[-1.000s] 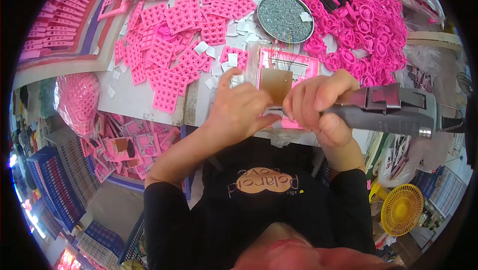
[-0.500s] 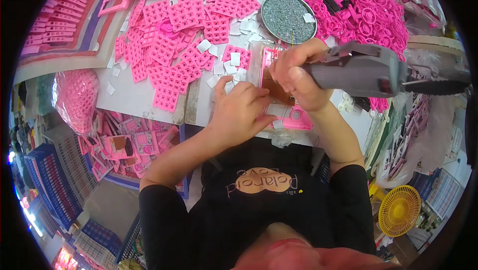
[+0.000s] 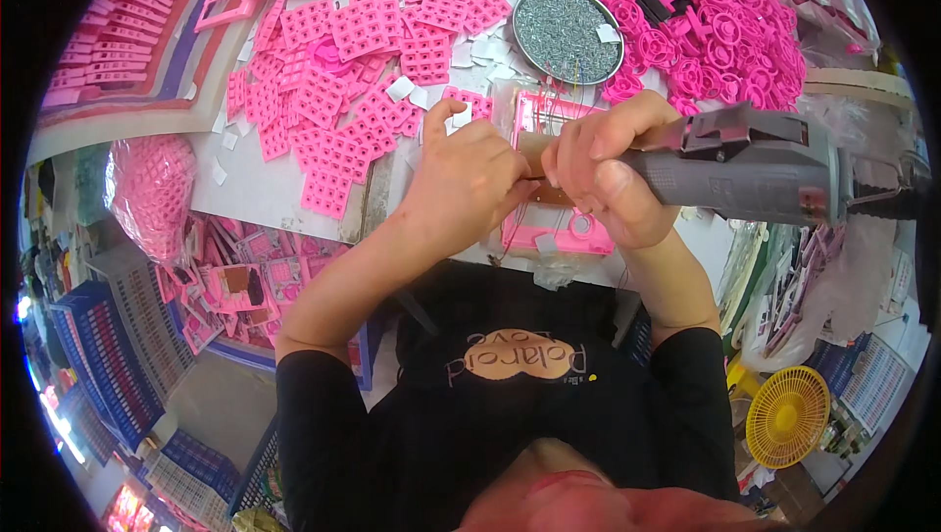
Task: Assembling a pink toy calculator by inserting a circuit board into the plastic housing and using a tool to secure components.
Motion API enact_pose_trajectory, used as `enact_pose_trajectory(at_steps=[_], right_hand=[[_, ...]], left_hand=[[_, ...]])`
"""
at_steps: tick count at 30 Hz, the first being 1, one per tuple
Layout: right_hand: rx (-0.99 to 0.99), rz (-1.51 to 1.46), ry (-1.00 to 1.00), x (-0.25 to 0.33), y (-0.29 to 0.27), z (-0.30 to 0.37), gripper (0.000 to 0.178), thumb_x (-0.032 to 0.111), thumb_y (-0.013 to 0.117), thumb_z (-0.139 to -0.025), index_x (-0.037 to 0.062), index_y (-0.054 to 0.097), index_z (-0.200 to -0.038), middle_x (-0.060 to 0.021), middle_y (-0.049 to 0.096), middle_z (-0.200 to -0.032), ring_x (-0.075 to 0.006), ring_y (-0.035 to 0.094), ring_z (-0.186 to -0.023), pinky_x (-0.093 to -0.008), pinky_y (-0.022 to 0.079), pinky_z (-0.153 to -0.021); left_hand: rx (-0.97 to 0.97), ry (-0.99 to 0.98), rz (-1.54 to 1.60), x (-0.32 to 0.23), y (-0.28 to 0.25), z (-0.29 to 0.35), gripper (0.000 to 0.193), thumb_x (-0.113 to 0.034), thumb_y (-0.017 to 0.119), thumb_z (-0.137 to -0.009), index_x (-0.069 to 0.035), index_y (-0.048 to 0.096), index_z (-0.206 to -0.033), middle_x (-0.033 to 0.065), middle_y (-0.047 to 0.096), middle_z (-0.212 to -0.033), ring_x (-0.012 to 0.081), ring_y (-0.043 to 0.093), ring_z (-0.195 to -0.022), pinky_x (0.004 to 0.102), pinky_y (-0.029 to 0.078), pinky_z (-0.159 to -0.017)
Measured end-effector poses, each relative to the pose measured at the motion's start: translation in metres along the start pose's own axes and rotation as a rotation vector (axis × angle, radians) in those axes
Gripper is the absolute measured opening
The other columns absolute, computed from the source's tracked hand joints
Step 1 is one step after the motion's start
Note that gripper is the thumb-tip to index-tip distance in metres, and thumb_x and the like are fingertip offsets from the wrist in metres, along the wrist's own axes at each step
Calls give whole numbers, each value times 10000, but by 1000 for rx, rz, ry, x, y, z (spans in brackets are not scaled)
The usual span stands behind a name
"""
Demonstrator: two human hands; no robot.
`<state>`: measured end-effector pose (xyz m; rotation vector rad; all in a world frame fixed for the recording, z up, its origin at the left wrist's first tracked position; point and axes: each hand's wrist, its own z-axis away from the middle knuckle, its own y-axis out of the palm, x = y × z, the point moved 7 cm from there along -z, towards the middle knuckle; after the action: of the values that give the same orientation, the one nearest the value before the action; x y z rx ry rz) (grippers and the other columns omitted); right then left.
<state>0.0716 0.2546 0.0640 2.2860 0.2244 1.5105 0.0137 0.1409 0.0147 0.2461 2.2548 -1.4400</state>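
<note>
My right hand [image 3: 619, 171] is wrapped round a grey electric screwdriver [image 3: 740, 177], its body lying sideways and its tip hidden behind my fingers. The fingertips of my left hand [image 3: 469, 179] pinch the left edge of a brown circuit board [image 3: 551, 195], and the right fingers also meet the board. Thin wires run from it. Beneath both hands lies a pink plastic housing [image 3: 549, 238], partly covered by them. A round metal dish of small screws [image 3: 564, 32] stands just beyond.
Pink button pads [image 3: 323, 101] are heaped at the left, with white paper squares [image 3: 400, 89] among them. Pink ring-shaped parts [image 3: 740, 32] pile up at the far right. Below the table's left edge sits a bin of pink housings [image 3: 274, 287]. A yellow basket [image 3: 787, 417] stands lower right.
My right hand and the screwdriver have shifted right and slightly toward me. My left hand has moved up, and the board has lifted and tilted, showing more of the pink housing.
</note>
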Motion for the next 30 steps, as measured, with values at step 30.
enact_pose_trajectory(at_steps=[30], right_hand=[[22,506,78,-23,-13,-22,206,23,690,-869,7,526,-992,-63,608,-804,-107,575,-697,-272,483,-643]], left_hand=[[208,-48,48,-55,30,37,399,-374,802,-756,-153,624,-1036,32,585,-1104,242,541,-1117,581,272,-1042]])
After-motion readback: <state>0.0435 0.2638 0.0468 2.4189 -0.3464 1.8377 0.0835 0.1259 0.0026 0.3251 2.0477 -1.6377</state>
